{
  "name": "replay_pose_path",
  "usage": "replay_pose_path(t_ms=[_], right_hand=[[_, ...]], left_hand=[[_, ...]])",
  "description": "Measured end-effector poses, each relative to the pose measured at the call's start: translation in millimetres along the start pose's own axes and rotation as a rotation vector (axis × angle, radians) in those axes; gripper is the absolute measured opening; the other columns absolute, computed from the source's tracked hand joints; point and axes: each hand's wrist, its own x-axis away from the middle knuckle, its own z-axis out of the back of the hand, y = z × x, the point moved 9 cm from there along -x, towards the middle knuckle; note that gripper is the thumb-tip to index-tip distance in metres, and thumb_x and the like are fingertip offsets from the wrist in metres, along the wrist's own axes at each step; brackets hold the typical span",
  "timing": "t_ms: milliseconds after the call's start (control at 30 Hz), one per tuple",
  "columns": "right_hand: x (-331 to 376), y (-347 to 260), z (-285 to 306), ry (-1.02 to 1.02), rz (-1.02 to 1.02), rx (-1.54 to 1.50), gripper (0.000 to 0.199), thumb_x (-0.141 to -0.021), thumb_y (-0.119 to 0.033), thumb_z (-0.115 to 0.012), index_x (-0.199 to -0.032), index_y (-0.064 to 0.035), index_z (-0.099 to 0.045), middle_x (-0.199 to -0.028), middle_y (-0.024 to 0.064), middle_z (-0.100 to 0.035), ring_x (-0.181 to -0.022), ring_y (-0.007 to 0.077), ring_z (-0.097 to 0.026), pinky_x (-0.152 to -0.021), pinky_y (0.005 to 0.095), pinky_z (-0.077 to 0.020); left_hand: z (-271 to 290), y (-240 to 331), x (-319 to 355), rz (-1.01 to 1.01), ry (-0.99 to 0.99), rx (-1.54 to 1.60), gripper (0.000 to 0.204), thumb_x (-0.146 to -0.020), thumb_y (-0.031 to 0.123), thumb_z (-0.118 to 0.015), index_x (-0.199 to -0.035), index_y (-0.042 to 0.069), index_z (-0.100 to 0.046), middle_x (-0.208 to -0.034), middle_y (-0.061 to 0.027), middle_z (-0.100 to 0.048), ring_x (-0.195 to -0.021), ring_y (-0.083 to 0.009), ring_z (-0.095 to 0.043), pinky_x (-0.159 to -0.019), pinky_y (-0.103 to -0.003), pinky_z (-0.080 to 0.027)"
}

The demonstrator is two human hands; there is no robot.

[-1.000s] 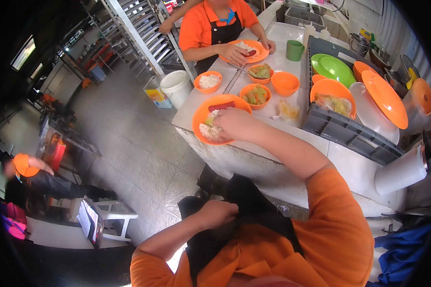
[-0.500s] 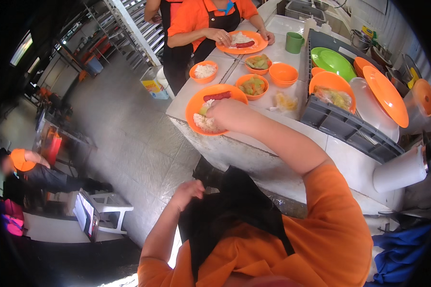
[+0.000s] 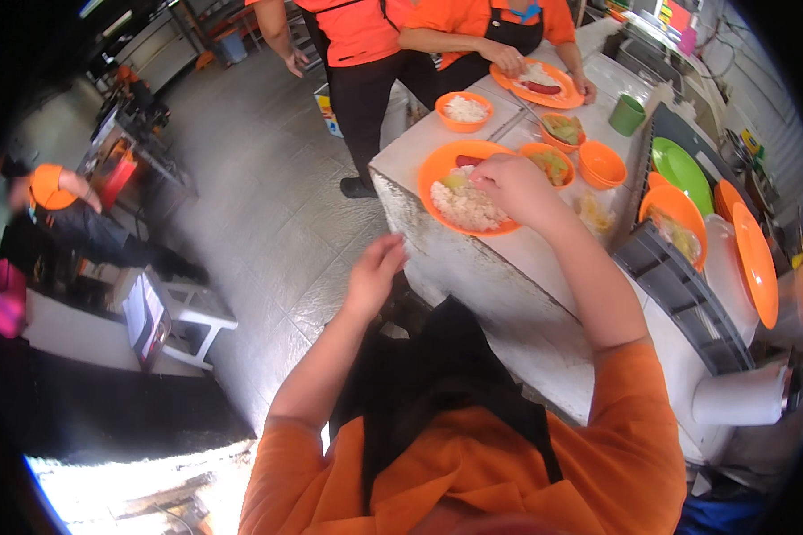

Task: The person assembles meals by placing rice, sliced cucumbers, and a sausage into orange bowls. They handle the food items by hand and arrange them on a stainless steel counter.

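An orange plate (image 3: 428,198) lies at the near left corner of the counter. On it are white rice (image 3: 468,209), a piece of red sausage (image 3: 469,161) at the far side and a small pale green piece (image 3: 456,180). Over the plate's right part, my right hand (image 3: 519,185) has its fingers pinched together at the food; whatever they hold is hidden. My left hand (image 3: 375,272) hangs in the air off the counter's left edge, its fingers loosely bent and a little apart, with nothing in it.
Orange bowls of rice (image 3: 465,109) and vegetables (image 3: 563,130), stacked orange bowls (image 3: 602,166) and a green mug (image 3: 627,115) stand on the counter. A grey crate (image 3: 687,299) of dishes is at right. Across, a person's hand (image 3: 509,61) touches another plate (image 3: 553,96).
My right hand has lifted slightly and drawn back from the rice, showing more of it. My left hand has risen toward the counter edge. The view has swung, shifting the counter rightward.
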Motion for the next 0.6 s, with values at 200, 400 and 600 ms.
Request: replay_pose_path(t_ms=[200,400,600], right_hand=[[1,-6,-12,-0.073,-0.033,0.073,0.018,-0.085,-0.018,-0.065,-0.089,-0.0010,-0.069,-0.085,0.0176,-0.064,-0.083,0.0343,-0.062,-0.076,0.0413,-0.0494],[2,-12,-15,-0.030,0.010,0.044,0.015,-0.084,-0.014,-0.062,-0.086,0.0000,-0.066,-0.087,0.0191,-0.062,-0.085,0.0370,-0.061,-0.075,0.0445,-0.0486],[4,-22,-18,-0.127,-0.007,0.051,0.010,-0.083,-0.009,-0.062,-0.088,-0.0008,-0.063,-0.090,0.0189,-0.063,-0.086,0.0363,-0.062,-0.075,0.0436,-0.0487]], left_hand=[[-51,57,-53,0.026,-0.050,0.147,0.050,-0.099,0.039,-0.049,-0.134,0.002,-0.046,-0.112,-0.0091,-0.062,-0.081,-0.0151,-0.063,-0.071,-0.029,-0.054],[-77,46,-57,0.287,-0.173,0.216,0.044,-0.096,0.030,-0.048,-0.134,0.009,-0.040,-0.112,-0.0105,-0.061,-0.083,-0.0190,-0.065,-0.072,-0.036,-0.057],[-74,50,-37,0.377,-0.164,0.304,0.051,-0.088,0.014,-0.053,-0.135,0.008,-0.033,-0.113,-0.0114,-0.057,-0.084,-0.0221,-0.064,-0.075,-0.038,-0.057]])
